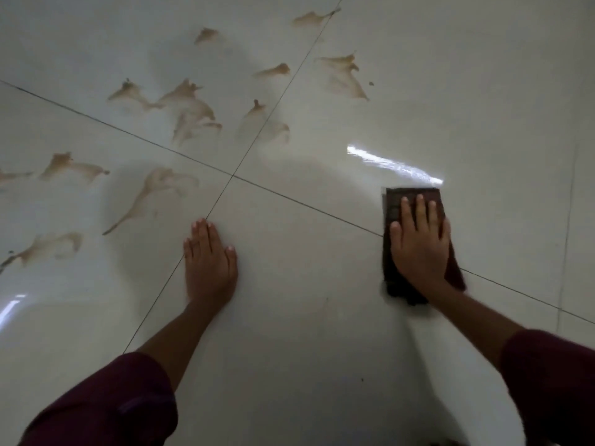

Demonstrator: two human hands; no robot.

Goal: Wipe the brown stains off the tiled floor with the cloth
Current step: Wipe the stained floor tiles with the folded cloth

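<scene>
Flat atop cloth [391, 272]: right hand [420, 249], fingers straight.

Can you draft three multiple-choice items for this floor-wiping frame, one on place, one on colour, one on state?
1. Where does the cloth lie relative to most of the brown stains?
A. on top of them
B. right of them and nearer the person
C. left of them

2. What colour is the cloth?
A. dark brown
B. white
C. yellow

3. How is the left hand placed?
A. gripping the cloth
B. raised off the floor
C. flat on the tiled floor

Answers:
1 B, the stains spread across the upper left.
2 A, it shows dark under the right hand.
3 C, its straight fingers rest on bare tile.
</scene>
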